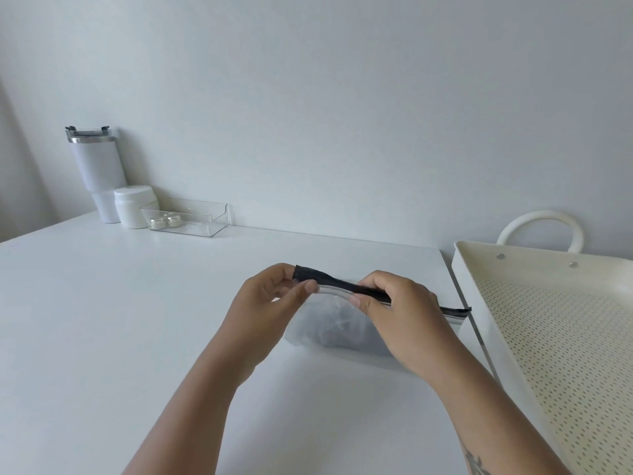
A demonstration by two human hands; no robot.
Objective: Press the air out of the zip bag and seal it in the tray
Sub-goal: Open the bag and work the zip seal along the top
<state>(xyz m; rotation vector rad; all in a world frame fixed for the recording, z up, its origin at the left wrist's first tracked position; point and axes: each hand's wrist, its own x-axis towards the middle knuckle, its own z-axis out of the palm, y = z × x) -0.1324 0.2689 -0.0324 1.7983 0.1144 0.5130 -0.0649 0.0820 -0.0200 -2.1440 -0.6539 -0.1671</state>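
Your left hand [274, 293] and right hand [397, 313] both pinch the bag's [329, 334] black zip strip [342, 286], the bag standing on the table [137, 320] beside the tray [513, 303]. Flatten its bulging body first, then run your fingers along the strip.

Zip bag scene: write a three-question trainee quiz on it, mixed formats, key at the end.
1. True or false: the zip bag already lies inside the cream tray.
2. Which hands pinch the bag's black zip strip? A) left hand only B) right hand only C) both
3. Fill in: the white jar stands between the tumbler and the clear ____.

Key: 1 false, it rests on the white table beside the tray; 2 C; 3 box.
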